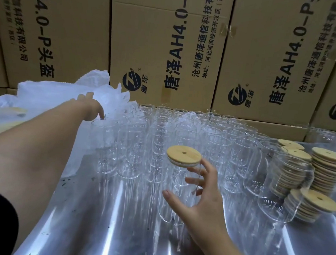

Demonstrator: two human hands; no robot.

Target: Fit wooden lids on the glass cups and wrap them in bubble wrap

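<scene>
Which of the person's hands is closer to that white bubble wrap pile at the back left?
Left. The left hand is stretched out at the right edge of the bubble wrap; the right hand is far off to its right, fingers around a lidded cup.

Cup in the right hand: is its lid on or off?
On. The wooden lid sits atop the glass cup that the right hand grips, white ring showing.

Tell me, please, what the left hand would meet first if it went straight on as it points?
Probably the crumpled white bubble wrap heap just beyond the left hand, though depth is unclear.
</scene>
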